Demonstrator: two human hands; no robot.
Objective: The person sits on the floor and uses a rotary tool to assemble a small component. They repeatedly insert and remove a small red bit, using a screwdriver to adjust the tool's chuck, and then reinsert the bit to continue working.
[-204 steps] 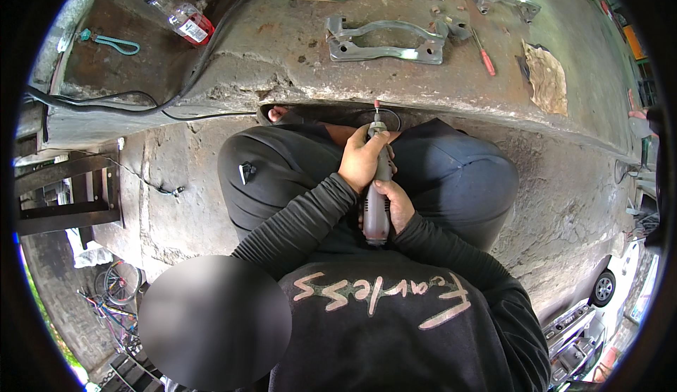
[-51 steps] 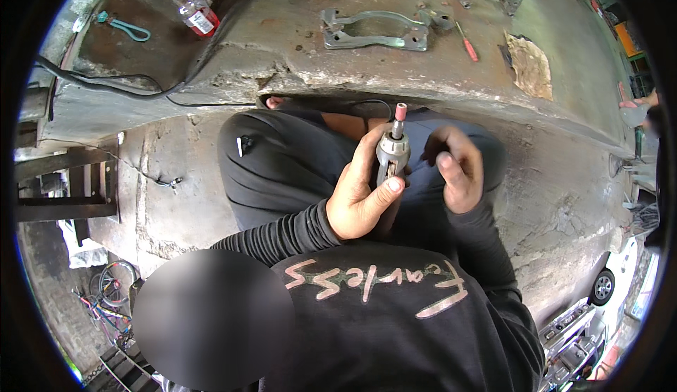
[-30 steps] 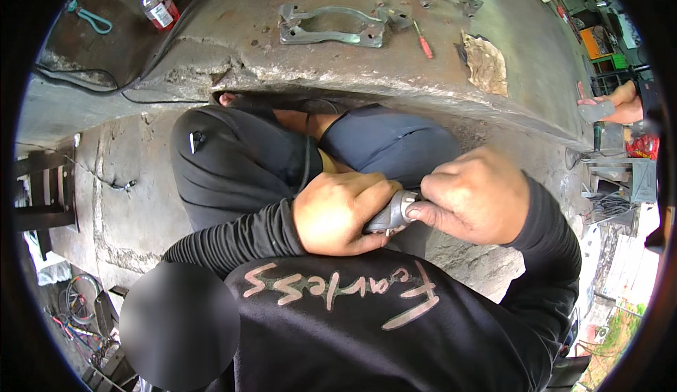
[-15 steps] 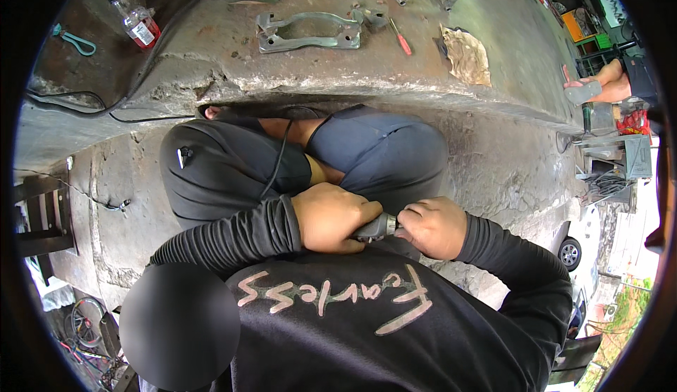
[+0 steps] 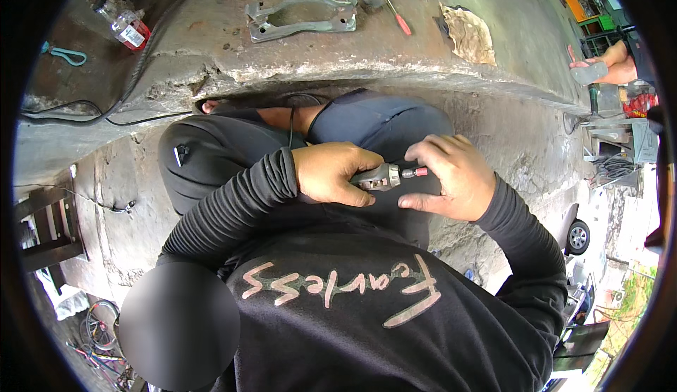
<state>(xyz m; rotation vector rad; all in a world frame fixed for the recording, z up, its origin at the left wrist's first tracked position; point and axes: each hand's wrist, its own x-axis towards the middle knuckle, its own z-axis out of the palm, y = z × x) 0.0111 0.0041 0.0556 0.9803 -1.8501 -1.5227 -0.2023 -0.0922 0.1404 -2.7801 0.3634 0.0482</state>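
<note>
My left hand (image 5: 333, 173) is closed around the grey body of a rotary tool (image 5: 376, 178), held above my lap with its nose toward the right. A short pinkish-red grinding bit (image 5: 421, 172) sticks out of the tool's collet. Around that bit my right hand (image 5: 458, 177) is open, thumb and fingers spread to either side and apart from the tool. A black cord (image 5: 291, 127) hangs over my legs behind the left hand.
On the concrete ledge lie a metal caliper bracket (image 5: 300, 31), a red-handled screwdriver (image 5: 402, 23), a brown cloth (image 5: 469, 35) and a bottle (image 5: 127, 28). A wooden stool (image 5: 49, 247) stands left. Another person's hand (image 5: 589, 67) shows at far right.
My right hand has let go of the tool's nose and spread open, baring the red bit. Both hands and the tool have moved up in the picture, toward the ledge.
</note>
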